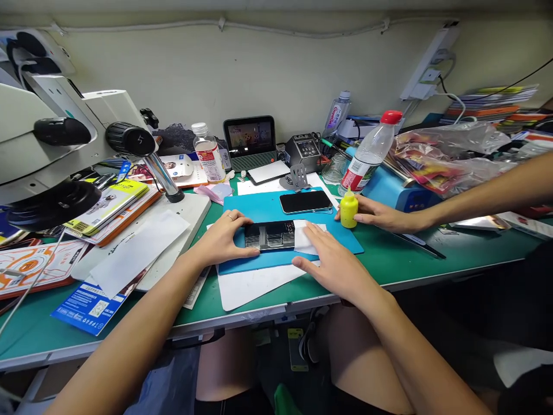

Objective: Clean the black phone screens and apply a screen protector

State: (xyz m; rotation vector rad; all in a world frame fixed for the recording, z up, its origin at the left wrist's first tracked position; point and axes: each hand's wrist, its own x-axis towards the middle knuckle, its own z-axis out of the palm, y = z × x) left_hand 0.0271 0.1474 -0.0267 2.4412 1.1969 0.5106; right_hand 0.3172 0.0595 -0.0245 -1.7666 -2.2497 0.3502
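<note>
A phone with a lit dark screen lies sideways on the blue mat. My left hand grips its left end, thumb along the near edge and fingers at the far edge. Over the phone's right end is a white wipe, perhaps paper or cloth. My right hand presses the wipe down with its fingers, the thumb held apart to the left. Behind it on the mat rests a second phone, its screen black. A co-worker's hand reaches in from the right and holds a yellow squeeze bottle.
A microscope on a white base overhangs the left side. Plastic bottles and a red-capped bottle stand behind the mat. A small screen device and a black control box sit by the wall. Plastic bags lie right.
</note>
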